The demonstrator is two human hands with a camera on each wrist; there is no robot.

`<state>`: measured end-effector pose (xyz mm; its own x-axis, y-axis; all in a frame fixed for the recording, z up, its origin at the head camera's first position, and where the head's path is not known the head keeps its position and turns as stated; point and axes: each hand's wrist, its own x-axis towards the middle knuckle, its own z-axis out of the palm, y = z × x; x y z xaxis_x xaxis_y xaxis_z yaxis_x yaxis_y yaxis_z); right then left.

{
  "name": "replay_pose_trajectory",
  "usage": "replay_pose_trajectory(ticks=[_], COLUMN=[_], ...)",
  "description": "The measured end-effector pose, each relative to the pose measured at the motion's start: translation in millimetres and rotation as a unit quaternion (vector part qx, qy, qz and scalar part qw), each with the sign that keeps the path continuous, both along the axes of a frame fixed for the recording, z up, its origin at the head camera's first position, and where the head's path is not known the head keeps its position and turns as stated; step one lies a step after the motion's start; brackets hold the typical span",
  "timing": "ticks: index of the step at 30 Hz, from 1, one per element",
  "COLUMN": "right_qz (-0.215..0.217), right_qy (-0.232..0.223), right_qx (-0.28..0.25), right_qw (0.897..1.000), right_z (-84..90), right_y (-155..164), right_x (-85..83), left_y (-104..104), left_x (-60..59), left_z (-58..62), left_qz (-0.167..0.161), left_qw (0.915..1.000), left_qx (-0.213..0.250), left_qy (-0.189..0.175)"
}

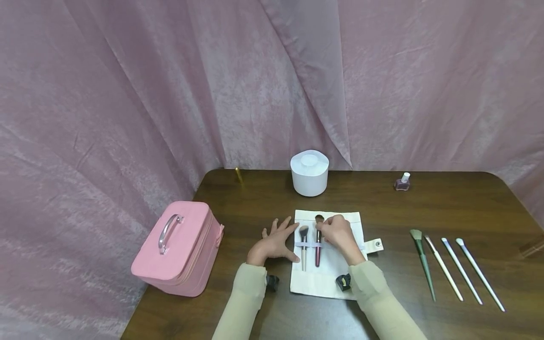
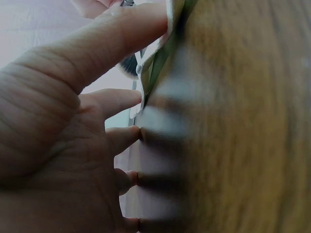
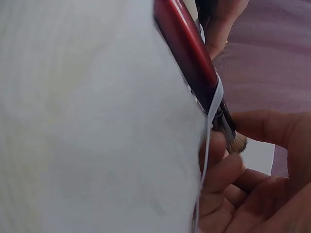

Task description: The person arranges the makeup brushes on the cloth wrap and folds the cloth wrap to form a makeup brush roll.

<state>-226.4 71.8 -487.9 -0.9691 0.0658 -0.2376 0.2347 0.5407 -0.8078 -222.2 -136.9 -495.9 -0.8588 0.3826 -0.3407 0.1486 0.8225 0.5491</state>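
A white cloth brush roll (image 1: 327, 281) lies unrolled on the table with an elastic band across it. My right hand (image 1: 338, 232) pinches a makeup brush with a dark red handle (image 1: 318, 257) near its bristle end. In the right wrist view the elastic passes over that red handle (image 3: 187, 41), with thumb and fingers around the ferrule. Left of it, a pale-handled makeup brush (image 1: 303, 255) lies under the band. Fingers spread, my left hand (image 1: 275, 242) rests at the roll's left edge; its thumb touches the cloth in the left wrist view.
Several brushes lie apart at the right, among them a green one (image 1: 420, 252). A pink case (image 1: 176, 250) stands at the left. Behind the roll are a white round container (image 1: 310, 182), a nail polish bottle (image 1: 402, 183) and a small gold tube (image 1: 239, 174).
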Motion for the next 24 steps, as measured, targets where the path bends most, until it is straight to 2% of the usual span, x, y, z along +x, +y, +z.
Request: replay_pose_trajectory(ticks=[12,20,24], right_qz=[0.014,0.043,0.044], right_qy=[-0.008,0.003,0.002], right_qx=[0.012,0.054,0.072], right_qw=[1.000,0.998,0.996], right_z=[-4.1,-0.6,1.1], right_y=[-1,-2,-2], right_x=[2.5,8.9,11.2], left_y=[1,0,0], left_x=[1.0,-0.8,-0.2], left_z=[1.0,-1.5,-0.1], left_qz=[0.001,-0.004,-0.003], left_qw=[1.0000,1.0000,1.0000], left_qx=[-0.004,-0.005,-0.002], left_qy=[-0.001,0.001,0.000])
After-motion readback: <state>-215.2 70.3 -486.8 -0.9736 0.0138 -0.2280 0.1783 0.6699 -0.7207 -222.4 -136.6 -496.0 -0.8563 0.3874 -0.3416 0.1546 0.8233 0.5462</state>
